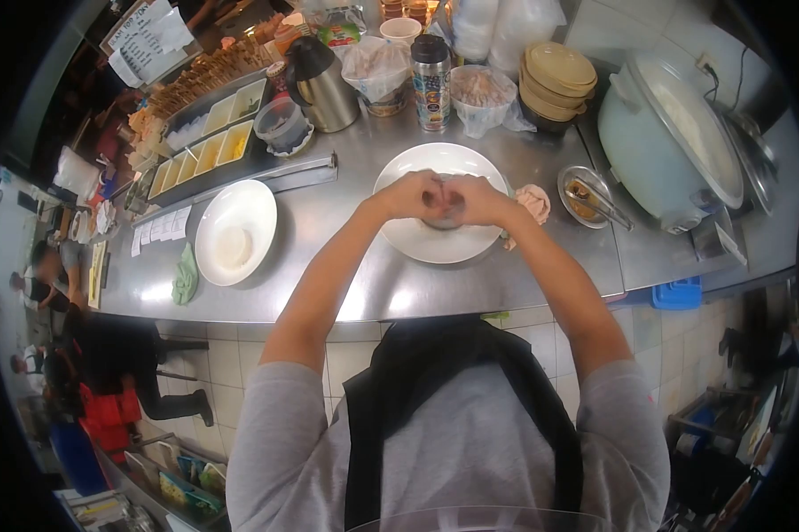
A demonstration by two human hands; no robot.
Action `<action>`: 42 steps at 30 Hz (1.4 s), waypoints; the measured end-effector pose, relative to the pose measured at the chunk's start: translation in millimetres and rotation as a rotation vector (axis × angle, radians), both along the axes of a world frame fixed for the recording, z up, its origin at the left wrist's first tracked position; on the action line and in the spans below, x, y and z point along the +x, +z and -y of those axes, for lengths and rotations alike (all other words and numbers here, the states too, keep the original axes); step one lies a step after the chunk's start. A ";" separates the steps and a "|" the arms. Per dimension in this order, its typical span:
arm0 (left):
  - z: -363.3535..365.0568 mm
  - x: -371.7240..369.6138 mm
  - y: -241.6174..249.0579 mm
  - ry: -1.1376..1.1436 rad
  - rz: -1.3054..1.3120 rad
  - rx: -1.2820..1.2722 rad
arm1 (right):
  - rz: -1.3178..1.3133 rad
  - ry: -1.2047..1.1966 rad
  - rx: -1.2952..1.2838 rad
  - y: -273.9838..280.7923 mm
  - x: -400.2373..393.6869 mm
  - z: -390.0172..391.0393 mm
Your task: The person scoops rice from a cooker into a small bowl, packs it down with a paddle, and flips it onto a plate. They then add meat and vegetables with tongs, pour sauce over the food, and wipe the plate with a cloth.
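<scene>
My left hand and my right hand meet over a large white plate on the steel counter. Their fingers are closed around a small round bowl, which they mostly cover; its contents are hidden. To the left, a second white plate carries a round mound of white rice. A crumpled pink cloth lies just beyond my right hand, beside the plate.
A small metal dish with tongs sits at right, before a big rice cooker. Stacked bowls, a tumbler and a steel jug line the back. A green cloth and topping trays are at left.
</scene>
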State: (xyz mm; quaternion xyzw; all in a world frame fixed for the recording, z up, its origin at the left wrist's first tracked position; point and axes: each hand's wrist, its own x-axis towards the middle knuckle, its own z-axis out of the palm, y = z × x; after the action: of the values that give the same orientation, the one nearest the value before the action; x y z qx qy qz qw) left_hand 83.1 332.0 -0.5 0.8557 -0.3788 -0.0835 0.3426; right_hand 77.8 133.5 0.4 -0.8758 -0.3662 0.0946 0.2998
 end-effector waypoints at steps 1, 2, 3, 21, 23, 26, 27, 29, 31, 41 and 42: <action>-0.4 2.5 -1.5 0.069 -0.037 -0.160 | -0.002 0.003 0.002 -0.6 3.4 -2.4; 0.1 6.8 -7.0 0.072 -0.041 -0.158 | 0.060 -0.174 0.171 -6.0 9.0 -4.6; 2.9 10.5 -14.0 0.252 0.123 -0.176 | 0.119 -0.353 0.339 -12.6 13.8 -7.0; 42.0 14.0 -53.3 0.924 -0.060 0.149 | 0.199 -0.724 -0.055 -60.5 30.4 -39.8; 41.6 13.1 -58.1 0.934 -0.046 0.115 | 0.198 -0.714 -0.029 -64.5 30.5 -39.3; 42.7 11.9 -53.5 0.964 0.013 0.070 | 0.241 -0.703 -0.011 -61.9 31.8 -38.7; 43.3 10.8 -52.2 0.962 0.015 0.097 | 0.231 -0.708 -0.010 -62.3 31.9 -38.7; 42.8 2.1 -54.4 0.960 0.050 0.108 | 0.254 -0.715 0.004 -65.4 23.1 -36.9; 36.0 10.7 -54.9 1.012 -0.047 0.028 | 0.149 -0.746 0.044 -62.9 30.5 -32.3; -4.0 -17.0 5.0 -0.051 0.419 0.381 | 0.349 0.191 -0.215 10.0 3.1 19.3; -3.3 -16.4 1.9 -0.035 0.421 0.390 | 0.336 0.190 -0.197 6.2 3.0 17.7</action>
State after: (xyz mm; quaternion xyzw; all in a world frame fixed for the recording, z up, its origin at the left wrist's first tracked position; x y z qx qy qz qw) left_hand 66.7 335.3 1.4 0.8973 -0.4331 0.0188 0.0836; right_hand 80.8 115.7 6.6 -0.8660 -0.4807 0.0102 0.1375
